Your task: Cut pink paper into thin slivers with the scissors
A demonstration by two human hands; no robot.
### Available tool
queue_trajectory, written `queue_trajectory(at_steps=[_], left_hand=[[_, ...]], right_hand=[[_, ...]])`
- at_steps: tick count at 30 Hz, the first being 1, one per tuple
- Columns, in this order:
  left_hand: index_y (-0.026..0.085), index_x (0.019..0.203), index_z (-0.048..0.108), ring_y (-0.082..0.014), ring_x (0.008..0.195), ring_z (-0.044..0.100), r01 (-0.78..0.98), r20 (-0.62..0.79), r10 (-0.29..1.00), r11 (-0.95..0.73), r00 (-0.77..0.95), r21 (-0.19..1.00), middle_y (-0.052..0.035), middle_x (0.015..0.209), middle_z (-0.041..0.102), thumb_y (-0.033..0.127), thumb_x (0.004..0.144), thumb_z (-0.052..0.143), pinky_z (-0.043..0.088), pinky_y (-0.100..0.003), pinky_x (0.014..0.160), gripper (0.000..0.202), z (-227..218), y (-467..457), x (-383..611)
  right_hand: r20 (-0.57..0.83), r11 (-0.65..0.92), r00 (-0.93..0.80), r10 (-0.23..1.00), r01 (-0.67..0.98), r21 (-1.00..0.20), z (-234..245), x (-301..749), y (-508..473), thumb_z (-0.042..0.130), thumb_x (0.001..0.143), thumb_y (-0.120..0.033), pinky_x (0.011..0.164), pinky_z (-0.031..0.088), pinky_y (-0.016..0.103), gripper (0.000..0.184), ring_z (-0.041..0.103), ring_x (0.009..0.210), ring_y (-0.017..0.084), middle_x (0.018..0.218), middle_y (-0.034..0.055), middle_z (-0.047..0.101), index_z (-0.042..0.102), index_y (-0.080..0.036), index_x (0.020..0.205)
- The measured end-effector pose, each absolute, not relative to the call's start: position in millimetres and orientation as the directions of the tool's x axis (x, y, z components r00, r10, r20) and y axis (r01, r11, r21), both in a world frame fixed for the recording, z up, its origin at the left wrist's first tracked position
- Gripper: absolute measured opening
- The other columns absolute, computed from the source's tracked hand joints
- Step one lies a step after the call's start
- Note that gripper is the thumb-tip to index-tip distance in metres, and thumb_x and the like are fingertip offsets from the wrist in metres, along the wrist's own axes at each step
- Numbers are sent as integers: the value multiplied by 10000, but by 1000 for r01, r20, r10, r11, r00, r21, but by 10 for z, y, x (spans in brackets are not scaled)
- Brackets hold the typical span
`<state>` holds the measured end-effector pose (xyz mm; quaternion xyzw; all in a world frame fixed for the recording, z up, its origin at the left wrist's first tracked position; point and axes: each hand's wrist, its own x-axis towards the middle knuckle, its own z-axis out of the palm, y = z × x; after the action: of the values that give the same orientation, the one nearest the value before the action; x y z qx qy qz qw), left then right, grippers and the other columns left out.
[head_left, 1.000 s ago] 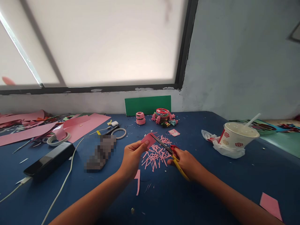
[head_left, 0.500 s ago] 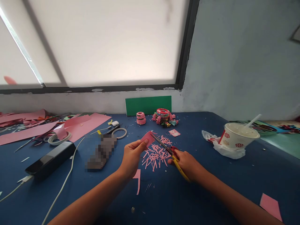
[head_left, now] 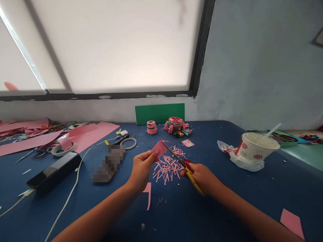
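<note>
My left hand (head_left: 141, 168) pinches a small pink paper piece (head_left: 159, 148) above the blue table (head_left: 202, 208). Scissors (head_left: 182, 162) with red and yellow handles are gripped in my right hand (head_left: 201, 176), their blades closed against the paper's right edge. Below the blades lies a heap of thin pink paper slivers (head_left: 168, 165). A pink strip (head_left: 148, 195) rests on the table under my left wrist.
A paper cup with a straw (head_left: 259, 146) sits on a plastic bag at right. Tape rolls (head_left: 129, 143), a black box (head_left: 54, 171), white cables and pink sheets (head_left: 93, 133) lie at left. Folded paper rings (head_left: 151, 127) and a green card (head_left: 159, 113) stand at the back.
The scissor blades have closed on the pink paper's edge. Both hands stay in nearly the same place.
</note>
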<state>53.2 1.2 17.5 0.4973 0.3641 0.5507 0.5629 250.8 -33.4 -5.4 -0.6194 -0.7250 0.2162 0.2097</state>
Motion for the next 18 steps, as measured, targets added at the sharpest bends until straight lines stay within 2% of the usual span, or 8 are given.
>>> queue_trajectory(at_steps=[4, 8, 13, 18], left_hand=[[155, 660, 706, -99, 575, 507, -282, 132, 982, -90, 134, 955, -5, 608, 617, 362, 636, 714, 403, -214, 577, 209, 183, 12, 525], [153, 644, 699, -94, 570, 506, -299, 131, 983, -87, 132, 950, -2, 602, 616, 341, 651, 712, 402, -211, 580, 189, 194, 6, 517], [159, 666, 705, -96, 591, 516, -296, 125, 983, -81, 135, 952, -2, 623, 625, 343, 661, 704, 408, -209, 598, 185, 207, 0, 509], [159, 706, 713, -113, 635, 527, -215, 152, 977, -118, 147, 969, -10, 643, 627, 362, 678, 681, 412, -217, 622, 208, 208, -12, 507]], right_hand=[[45, 145, -142, 989, 859, -491, -78, 2514, -324, 394, 842, -419, 531, 336, 251, 322, 598, 649, 204, 711, 45, 662, 607, -211, 718], [12, 132, -144, 990, 864, -487, -79, 2528, -308, 446, 791, -536, 498, 308, 242, 353, 562, 615, 195, 707, 43, 639, 541, -204, 715], [16, 138, -148, 989, 869, -475, -101, 2538, -300, 454, 786, -542, 492, 284, 240, 350, 533, 591, 183, 704, 45, 624, 499, -203, 711], [13, 120, -130, 991, 871, -477, -95, 2523, -288, 465, 791, -506, 519, 296, 246, 318, 529, 588, 180, 694, 39, 618, 520, -197, 737]])
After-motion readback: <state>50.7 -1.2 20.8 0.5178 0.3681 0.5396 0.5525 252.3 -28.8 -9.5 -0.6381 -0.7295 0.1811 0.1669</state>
